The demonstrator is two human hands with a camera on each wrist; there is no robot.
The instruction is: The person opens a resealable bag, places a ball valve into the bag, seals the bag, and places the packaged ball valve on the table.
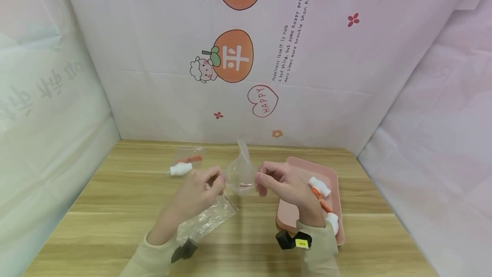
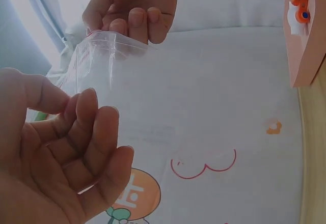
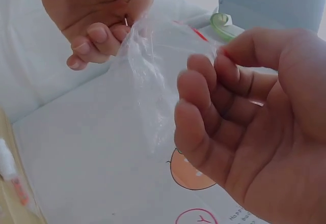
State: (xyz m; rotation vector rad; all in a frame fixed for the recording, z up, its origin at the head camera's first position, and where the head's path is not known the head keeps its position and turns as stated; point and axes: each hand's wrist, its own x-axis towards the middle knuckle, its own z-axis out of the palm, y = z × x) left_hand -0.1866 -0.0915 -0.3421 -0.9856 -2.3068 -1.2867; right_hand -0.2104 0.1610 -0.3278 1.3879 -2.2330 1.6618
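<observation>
A clear zip bag [image 1: 240, 172] with a red line along its mouth is held up over the middle of the table, its mouth spread. My left hand [image 1: 200, 191] pinches one side of the mouth between thumb and index finger. On the opposite side, my right hand [image 1: 282, 183] pinches the edge the same way. The wrist views show the bag [image 2: 99, 61] thin and see-through, nothing visible inside. In the right wrist view, the other fingers of the right hand [image 3: 254, 117] are loosely bent below the pinch.
Another clear bag [image 1: 207, 221] lies flat beneath my left hand. Farther back on the left, a small bag [image 1: 190, 152] lies with an orange strip and a white piece [image 1: 180, 169]. A pink tray [image 1: 289, 213] at the right carries white pieces [image 1: 320, 186] and an orange item [image 1: 324, 202].
</observation>
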